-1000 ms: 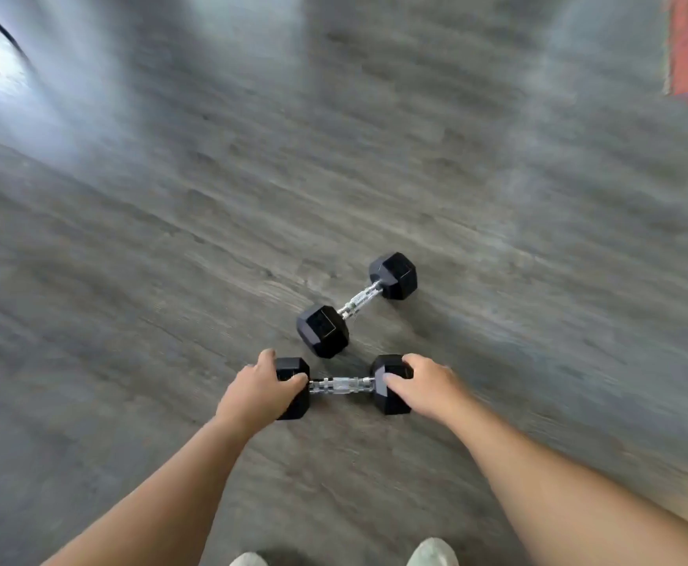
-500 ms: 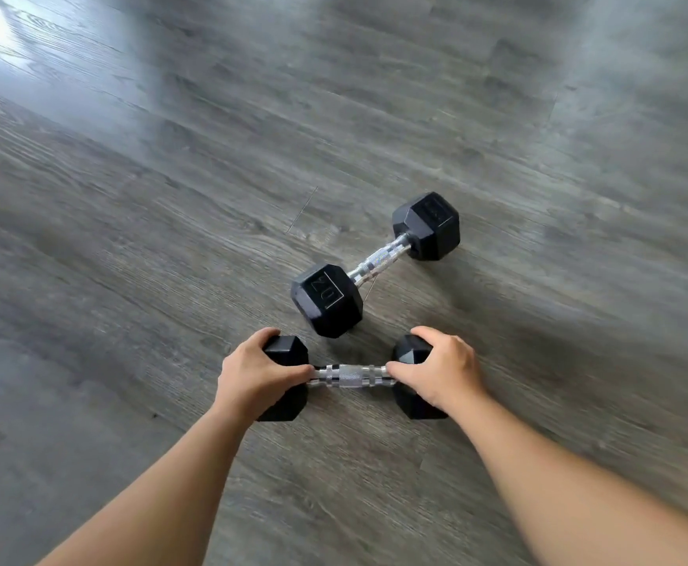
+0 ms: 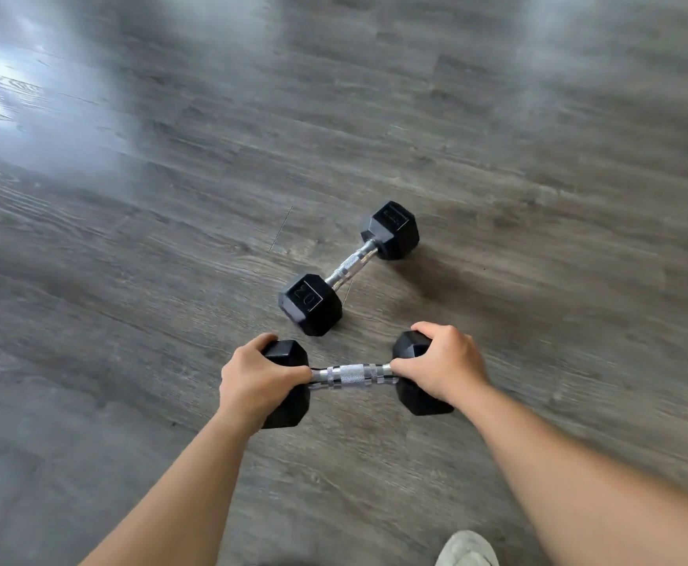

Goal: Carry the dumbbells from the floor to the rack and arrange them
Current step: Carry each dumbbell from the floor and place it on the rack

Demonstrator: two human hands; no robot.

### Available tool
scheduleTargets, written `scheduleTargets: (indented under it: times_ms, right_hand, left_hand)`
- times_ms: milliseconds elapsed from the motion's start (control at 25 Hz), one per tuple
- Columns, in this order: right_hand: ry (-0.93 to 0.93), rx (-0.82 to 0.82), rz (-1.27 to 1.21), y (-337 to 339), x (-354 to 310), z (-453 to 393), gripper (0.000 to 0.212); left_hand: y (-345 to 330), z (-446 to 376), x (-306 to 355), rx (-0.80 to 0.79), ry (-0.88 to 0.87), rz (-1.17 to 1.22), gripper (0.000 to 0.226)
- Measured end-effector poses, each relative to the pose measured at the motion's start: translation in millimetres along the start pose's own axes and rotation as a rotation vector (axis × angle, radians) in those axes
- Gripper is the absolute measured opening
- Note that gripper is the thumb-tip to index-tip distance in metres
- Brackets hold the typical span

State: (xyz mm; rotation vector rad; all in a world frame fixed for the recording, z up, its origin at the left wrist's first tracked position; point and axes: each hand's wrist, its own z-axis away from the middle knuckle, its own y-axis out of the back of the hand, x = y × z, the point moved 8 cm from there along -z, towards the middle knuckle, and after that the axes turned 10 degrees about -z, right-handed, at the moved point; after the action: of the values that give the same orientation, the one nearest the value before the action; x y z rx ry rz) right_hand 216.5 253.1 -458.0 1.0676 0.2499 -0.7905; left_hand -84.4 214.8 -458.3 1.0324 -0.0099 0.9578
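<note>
A grey wood-grain floor (image 3: 130, 320) fills the view, with a bright glare patch at its upper left. Two black hex-headed dumbbells lie on or close to it. Taking the near dumbbell (image 3: 350, 375) as the landmark: it sits across the view with its knurled chrome handle running left to right between the person's two forearms. The far dumbbell (image 3: 348, 267) lies just beyond it on the floor, angled diagonally, its closer head marked "20" just beside the near dumbbell's left head and not touching it, its other head further away to the upper right.

The left hand (image 3: 256, 381) wraps over the near dumbbell's left head, fingers curled round the far side and thumb at the inner edge by the handle. The right hand (image 3: 442, 367) clasps the right head the same way. Whether the near dumbbell rests on the floor or is lifted clear cannot be told.

Below and to the right of the near dumbbell, the toe of a pale shoe (image 3: 467, 549) shows at the bottom edge.
</note>
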Motion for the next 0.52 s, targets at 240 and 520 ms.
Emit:
scheduleTargets:
  times_ms: [240, 520]
  right_hand:
    - [-0.069, 0.106, -0.142, 192.6, -65.9, 140.6, 0.063]
    - [-0.135, 0.395, -0.285, 438.7, -148.6, 370.4, 0.064]
  left_hand:
    - [130.3, 146.8, 138.8, -0.057, -0.158, -0.058, 0.049]
    - [297.3, 364.0, 332.7, -0.114, -0.556, -0.178, 0.050]
